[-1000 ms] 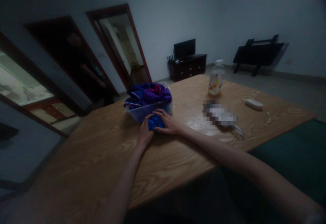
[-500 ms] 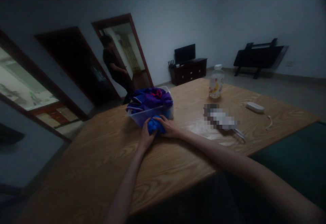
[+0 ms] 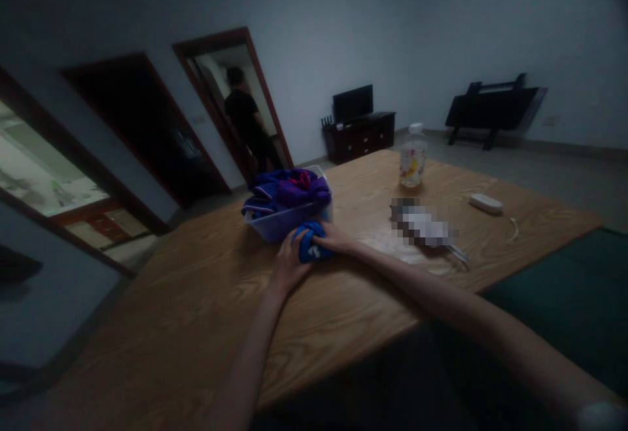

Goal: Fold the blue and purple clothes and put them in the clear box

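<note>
A bundled blue cloth [image 3: 314, 248] with a small white mark is held just above or on the wooden table [image 3: 206, 300]. My left hand [image 3: 288, 262] is closed around its left side. From the right, my right hand [image 3: 336, 238] grips it, with some fingertips hidden by the cloth. Right behind the bundle stands a translucent plastic bin [image 3: 279, 227], heaped with purple and dark blue clothes [image 3: 299, 190] and a bit of red fabric. Whether the bundle touches the bin I cannot tell.
A clear bottle with a white cap [image 3: 413, 156], a blurred-out item [image 3: 422, 225] with a strap, and a white oblong case [image 3: 485, 203] lie to the right on the table. A person in dark clothes [image 3: 245, 114] stands in a doorway. A TV cabinet [image 3: 360, 137] is at the far wall.
The blue bundle has turned in my hands and shifted slightly right, showing its white mark. The other person has moved right, into the doorway.
</note>
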{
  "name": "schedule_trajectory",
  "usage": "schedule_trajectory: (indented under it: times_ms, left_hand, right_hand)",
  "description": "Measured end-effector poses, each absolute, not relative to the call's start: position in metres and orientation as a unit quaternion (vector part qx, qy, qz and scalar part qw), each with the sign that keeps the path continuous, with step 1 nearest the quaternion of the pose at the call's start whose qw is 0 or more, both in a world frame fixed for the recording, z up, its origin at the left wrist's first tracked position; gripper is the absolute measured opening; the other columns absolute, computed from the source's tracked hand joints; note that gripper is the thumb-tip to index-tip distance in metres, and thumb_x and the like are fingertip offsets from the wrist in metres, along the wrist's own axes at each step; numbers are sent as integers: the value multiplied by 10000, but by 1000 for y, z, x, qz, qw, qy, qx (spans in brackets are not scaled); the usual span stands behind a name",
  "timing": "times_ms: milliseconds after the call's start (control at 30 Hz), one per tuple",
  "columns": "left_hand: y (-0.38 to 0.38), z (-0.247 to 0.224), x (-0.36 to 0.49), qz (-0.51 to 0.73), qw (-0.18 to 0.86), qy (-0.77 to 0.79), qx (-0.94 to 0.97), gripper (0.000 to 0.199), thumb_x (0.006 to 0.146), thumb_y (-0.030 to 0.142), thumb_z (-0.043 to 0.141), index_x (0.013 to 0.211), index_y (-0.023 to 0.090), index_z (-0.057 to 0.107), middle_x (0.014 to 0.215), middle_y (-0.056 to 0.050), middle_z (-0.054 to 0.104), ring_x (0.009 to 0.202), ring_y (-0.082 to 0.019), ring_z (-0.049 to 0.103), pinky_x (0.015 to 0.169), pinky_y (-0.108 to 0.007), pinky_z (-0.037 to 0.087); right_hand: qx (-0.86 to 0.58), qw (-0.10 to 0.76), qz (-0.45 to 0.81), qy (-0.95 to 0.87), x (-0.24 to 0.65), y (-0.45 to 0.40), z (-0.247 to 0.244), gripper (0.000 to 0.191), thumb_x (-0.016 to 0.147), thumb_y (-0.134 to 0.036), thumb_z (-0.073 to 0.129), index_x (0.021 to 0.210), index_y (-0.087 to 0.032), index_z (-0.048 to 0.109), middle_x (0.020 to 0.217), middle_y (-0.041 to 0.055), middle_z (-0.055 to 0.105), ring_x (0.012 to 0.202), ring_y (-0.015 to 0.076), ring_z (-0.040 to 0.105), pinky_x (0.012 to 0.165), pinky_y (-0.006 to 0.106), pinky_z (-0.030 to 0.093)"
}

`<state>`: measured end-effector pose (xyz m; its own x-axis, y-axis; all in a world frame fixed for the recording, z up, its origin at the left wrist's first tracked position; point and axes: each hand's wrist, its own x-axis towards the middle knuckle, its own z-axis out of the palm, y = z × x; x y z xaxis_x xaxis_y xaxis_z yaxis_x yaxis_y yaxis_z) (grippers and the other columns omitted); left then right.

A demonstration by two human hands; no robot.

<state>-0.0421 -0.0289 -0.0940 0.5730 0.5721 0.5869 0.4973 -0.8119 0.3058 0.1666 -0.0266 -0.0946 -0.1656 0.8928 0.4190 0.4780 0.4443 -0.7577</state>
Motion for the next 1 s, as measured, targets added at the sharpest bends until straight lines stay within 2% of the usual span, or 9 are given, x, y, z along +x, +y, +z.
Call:
schedule_trajectory:
  times_ms: [200,367,500,667,767,900,1000]
  left_hand:
    - [-22,-100,-48,363,68,355,859,595,830,294,731,1368,260,480,1369,-99,557,1229,-279,594,1038,-428,516]
    - [-19,-102,-52,364,99,408,831,582,836,367,728,1358,264,492,1279,-95,624,1126,-299,650,974,-439,534]
    - [-13,-102,-55,371,133,439,807,571,817,345,747,1334,277,512,1226,-80,667,1091,-307,671,957,-448,536]
    - [-6,-103,-59,367,176,439,801,504,872,432,703,1311,258,525,1186,-73,692,1036,-276,695,935,-426,544]
    - [-5,-103,-61,356,170,444,805,512,882,464,693,1317,253,524,1174,-77,696,1028,-278,698,930,-424,542]
    - [-6,-103,-63,337,141,439,821,539,892,493,677,1349,258,513,1220,-86,681,1081,-299,681,950,-440,532]
    - [-6,-103,-64,338,128,429,828,545,895,484,678,1360,252,512,1251,-89,669,1123,-294,666,987,-436,520]
  right_hand:
    - [-437,416,192,-774,157,-37,-101,824,922,-560,634,1563,-209,254,1302,146,600,1126,298,653,988,440,509]
    - [-400,415,112,-809,153,-39,-103,899,882,-554,690,1582,-235,226,1546,188,333,1375,335,472,1117,489,437]
    - [-385,404,93,-825,155,-37,-101,874,884,-514,701,1577,-246,240,1560,171,311,1451,328,372,1168,499,387]
    - [-361,357,88,-857,160,-36,-98,967,818,-354,749,1603,-237,196,1578,172,296,1404,342,420,1127,497,428]
    - [-361,354,81,-859,161,-37,-97,965,773,-247,740,1592,-219,229,1553,177,335,1332,336,489,1074,471,472]
    - [-393,362,96,-840,160,-40,-95,861,784,-274,732,1538,-219,319,1444,160,444,1139,298,612,945,424,536]
    - [-405,361,104,-834,160,-41,-94,783,804,-288,715,1500,-219,363,1356,140,505,1039,272,644,884,393,542]
